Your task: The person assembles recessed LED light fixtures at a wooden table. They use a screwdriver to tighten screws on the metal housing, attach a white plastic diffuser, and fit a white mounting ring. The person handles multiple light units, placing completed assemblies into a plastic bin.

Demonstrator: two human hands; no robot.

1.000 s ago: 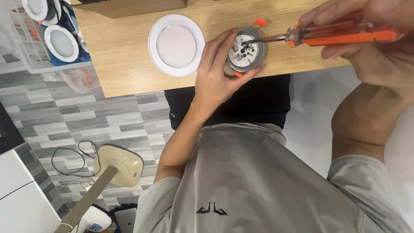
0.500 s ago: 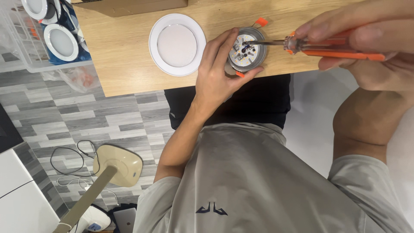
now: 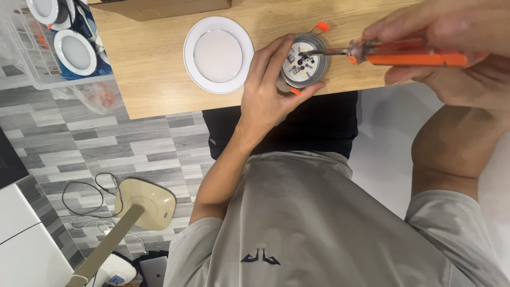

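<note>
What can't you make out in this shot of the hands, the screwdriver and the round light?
Head view:
- Screwdriver tip: too small to tell if it sits in a screw.
- Light housing near side: hidden by left hand.
- Right hand: cut off by the top and right edges.
- Bin contents: cut off by the left edge.

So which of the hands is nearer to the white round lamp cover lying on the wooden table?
Left. The left hand grips the round metal lamp body right beside the white round lamp cover; the right hand holds the orange screwdriver farther away.
</note>
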